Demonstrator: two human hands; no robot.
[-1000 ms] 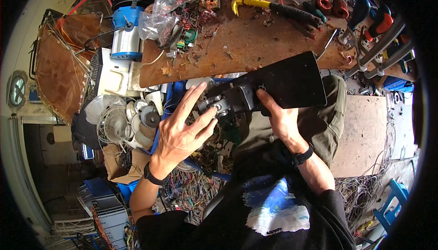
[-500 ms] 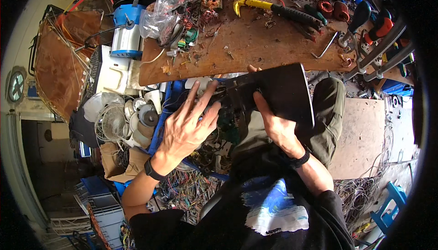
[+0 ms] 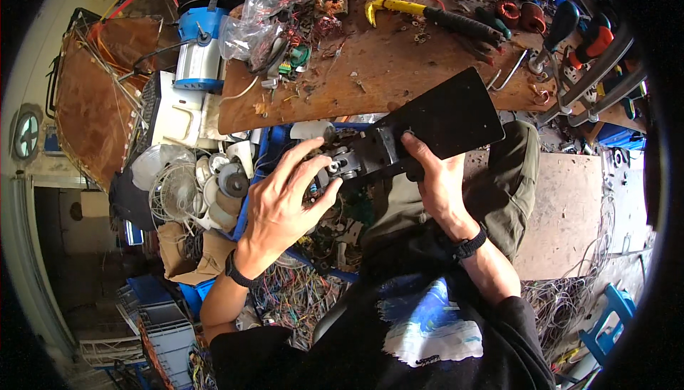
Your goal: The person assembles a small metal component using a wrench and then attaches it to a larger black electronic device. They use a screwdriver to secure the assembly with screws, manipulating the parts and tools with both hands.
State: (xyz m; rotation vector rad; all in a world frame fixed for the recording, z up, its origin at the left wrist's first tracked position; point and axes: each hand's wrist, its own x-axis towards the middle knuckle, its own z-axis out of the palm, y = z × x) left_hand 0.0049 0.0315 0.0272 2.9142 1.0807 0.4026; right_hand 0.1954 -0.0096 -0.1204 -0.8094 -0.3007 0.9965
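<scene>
A black stand, like a monitor stand, has a flat plate point(image 3: 456, 116) at one end and a metal hinge point(image 3: 345, 165) at the other. My right hand point(image 3: 443, 189) grips it at the middle, the thumb pressed on top and the other fingers hidden underneath. My left hand point(image 3: 279, 206) is by the hinge end with its fingers curved and apart; whether a fingertip touches the hinge is hard to tell. The stand is held tilted above my lap, its plate reaching over the near edge of the wooden bench point(image 3: 306, 108).
On the bench lie a yellow-headed hammer point(image 3: 406, 7), plastic bags point(image 3: 249, 34), copper coils point(image 3: 507, 12) and screwdrivers point(image 3: 563, 23). A blue-and-silver motor-like device point(image 3: 199, 48) stands at left. Below are fan parts point(image 3: 174, 190), a cardboard box point(image 3: 191, 258) and tangled wires point(image 3: 303, 297).
The stand has turned, its plate end swinging up and away to the right, and the hinge now shows. My left fingers have curled from stretched out and drawn back slightly.
</scene>
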